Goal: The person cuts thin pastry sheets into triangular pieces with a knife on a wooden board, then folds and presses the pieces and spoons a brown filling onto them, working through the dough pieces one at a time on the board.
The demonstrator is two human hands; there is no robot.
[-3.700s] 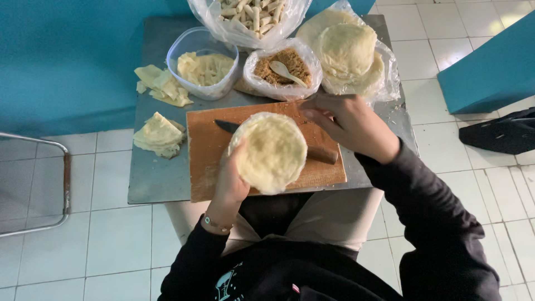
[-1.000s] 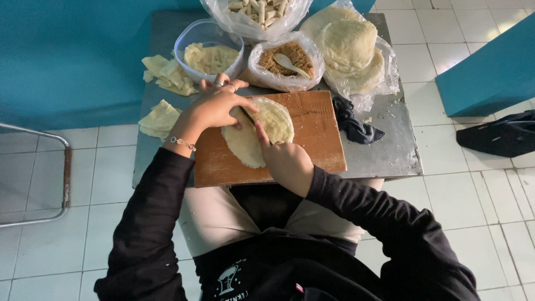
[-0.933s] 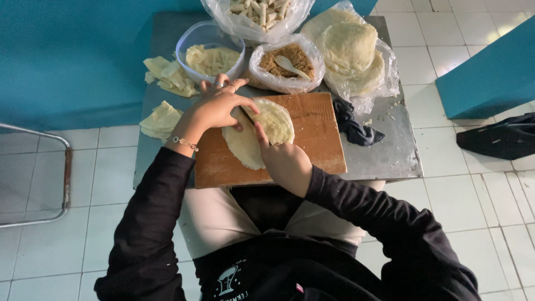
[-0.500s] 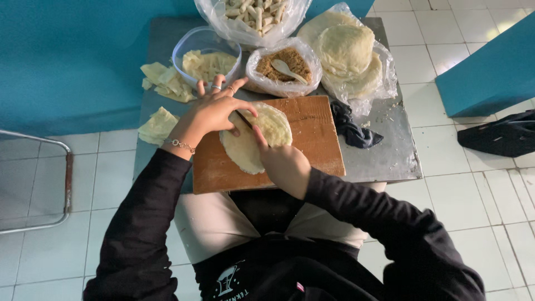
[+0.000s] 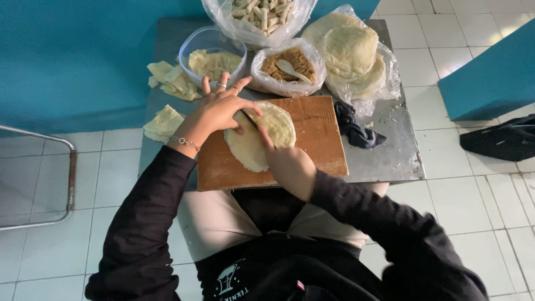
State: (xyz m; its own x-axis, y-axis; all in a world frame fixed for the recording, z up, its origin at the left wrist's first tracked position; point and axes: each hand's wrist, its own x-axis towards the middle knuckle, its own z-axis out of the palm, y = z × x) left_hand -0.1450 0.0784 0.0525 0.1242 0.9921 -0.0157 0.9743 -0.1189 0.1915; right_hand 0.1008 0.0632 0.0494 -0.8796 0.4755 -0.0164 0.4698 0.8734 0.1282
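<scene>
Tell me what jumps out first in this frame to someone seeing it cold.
The two hands at centre: the left hand presses flat on a pale round dough sheet lying on the wooden cutting board, while the right hand draws a knife across it. Behind the board, a stack of more pale rounds sits in clear plastic at the table's far right, beside a bag of brown filling with a spoon in it.

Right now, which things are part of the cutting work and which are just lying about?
In use: left hand pressing the flat round wrapper; right hand with knife; wooden board.

Lying about: dark cloth, bowl of brown filling, stack of wrappers, cut scraps.
</scene>
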